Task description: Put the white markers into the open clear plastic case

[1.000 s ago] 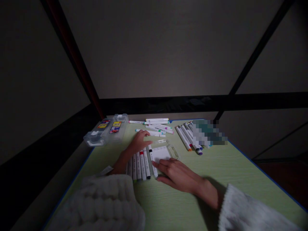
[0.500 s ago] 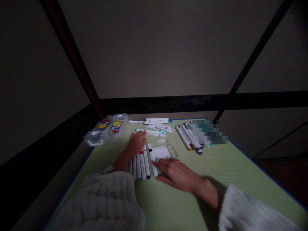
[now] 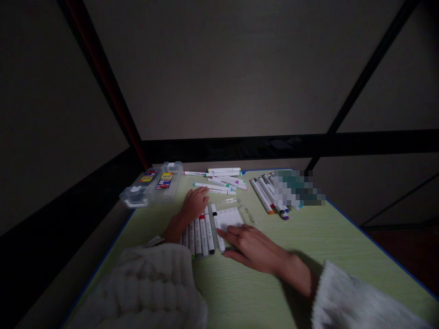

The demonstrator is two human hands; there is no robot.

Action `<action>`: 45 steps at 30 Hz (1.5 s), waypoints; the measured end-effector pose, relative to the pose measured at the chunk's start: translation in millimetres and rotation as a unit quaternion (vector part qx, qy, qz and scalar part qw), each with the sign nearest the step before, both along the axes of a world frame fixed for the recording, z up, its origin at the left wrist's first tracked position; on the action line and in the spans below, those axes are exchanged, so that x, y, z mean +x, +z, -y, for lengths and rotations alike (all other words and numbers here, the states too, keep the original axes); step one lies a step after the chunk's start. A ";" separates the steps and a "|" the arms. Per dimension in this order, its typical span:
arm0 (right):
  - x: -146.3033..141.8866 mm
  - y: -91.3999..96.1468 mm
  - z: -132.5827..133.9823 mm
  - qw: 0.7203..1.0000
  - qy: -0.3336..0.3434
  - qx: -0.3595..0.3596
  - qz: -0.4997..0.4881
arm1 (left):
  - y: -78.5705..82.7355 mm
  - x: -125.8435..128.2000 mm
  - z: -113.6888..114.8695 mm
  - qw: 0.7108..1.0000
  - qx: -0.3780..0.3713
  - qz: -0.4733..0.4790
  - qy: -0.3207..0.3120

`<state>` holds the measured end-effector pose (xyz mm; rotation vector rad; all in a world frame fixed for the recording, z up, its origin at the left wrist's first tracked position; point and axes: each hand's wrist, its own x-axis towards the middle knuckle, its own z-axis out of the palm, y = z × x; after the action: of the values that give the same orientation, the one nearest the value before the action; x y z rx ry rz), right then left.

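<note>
My left hand lies across the upper ends of a row of white markers, fingers stretched forward. My right hand rests low over a clear plastic case, its fingers extended and its thumb apart. In that case lies one white marker with a black band, beside a white sheet or insert. The right index fingertip touches this marker, and the thumb is near its lower end. Part of the insert is hidden beneath the right hand, and the row's left upper part beneath the left.
At the table's back left stands a clear lidded case with colourful labels. Loose thin markers are scattered at the back middle. A pile of thicker markers lies back right, partly behind a pixelated patch. A blue edge borders the green table.
</note>
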<state>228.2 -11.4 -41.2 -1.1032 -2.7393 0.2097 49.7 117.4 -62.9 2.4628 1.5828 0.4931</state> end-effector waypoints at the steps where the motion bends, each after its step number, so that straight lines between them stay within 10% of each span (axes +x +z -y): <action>1: 0.0 0.1 -0.1 1.000 0.001 0.000 0.000 | 0.2 0.1 0.2 1.000 0.001 0.001 0.001; 45: 0.3 -0.9 -1.0 1.000 -0.002 -0.003 -0.008 | -13.0 -11.0 -17.7 0.994 0.049 0.092 0.030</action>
<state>228.5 -10.4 -42.1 -1.1045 -2.7228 0.2245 38.7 135.1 -75.9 2.3635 1.5970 0.8021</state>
